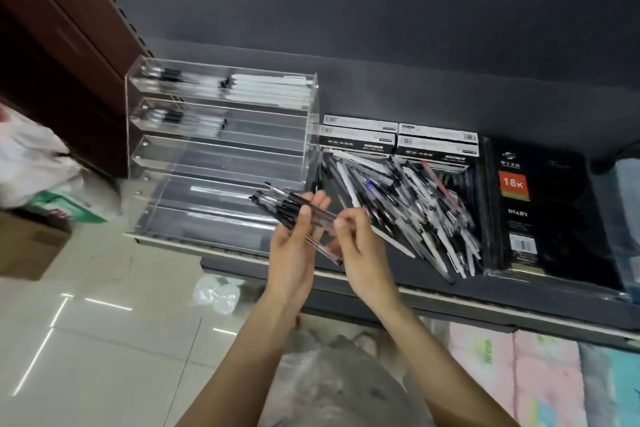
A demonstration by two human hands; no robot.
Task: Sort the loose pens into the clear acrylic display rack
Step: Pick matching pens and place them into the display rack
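From my remote seat, the left hand (pixel 292 243) has its grip wrapped around a bundle of pens (pixel 291 206), clear barrels with black caps and grips, fanned out toward the upper left just in front of the clear acrylic display rack (pixel 221 149). The right hand (pixel 356 246) pinches one clear pen (pixel 323 218) between thumb and fingers, touching the bundle. The rack stands at the left end of the dark shelf (pixel 450 302), stepped in tiers; its top two tiers hold black-gripped clear pens on the left, the top one also white pens on the right, and I see nothing in the lower tiers, though glare makes it hard to tell. Just right of the hands lies the loose pile of pens (pixel 412 204), black, white and clear barrels crossed at all angles, one pinkish. Behind the pile sit pen boxes (pixel 398 140); beside it lies a black diary (pixel 540 211) marked 18K.
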